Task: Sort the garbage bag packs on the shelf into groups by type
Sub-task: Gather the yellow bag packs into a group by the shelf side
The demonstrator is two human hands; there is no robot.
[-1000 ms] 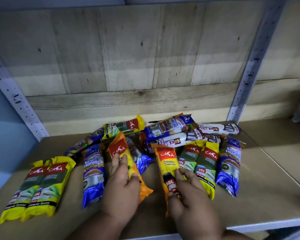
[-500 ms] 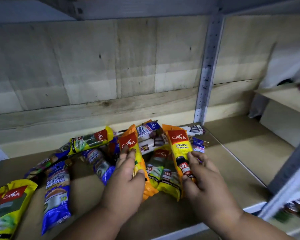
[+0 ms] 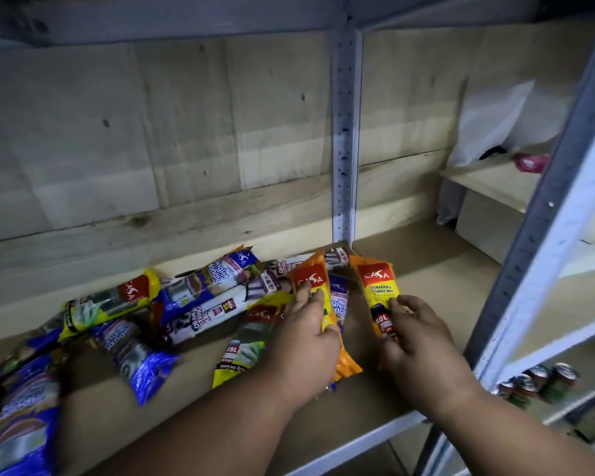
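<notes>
My left hand grips one orange plastic garbage bag pack, my right hand its twin orange pack, centre-right of frame. Slick wrappers might slip, falling among the mixed pile left.

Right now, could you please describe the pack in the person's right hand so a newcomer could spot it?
Find the grey upright post at the shelf's back. Just below it, the right hand holds an orange pack. Unlike its orange neighbour, it shows a 60L label.
</notes>
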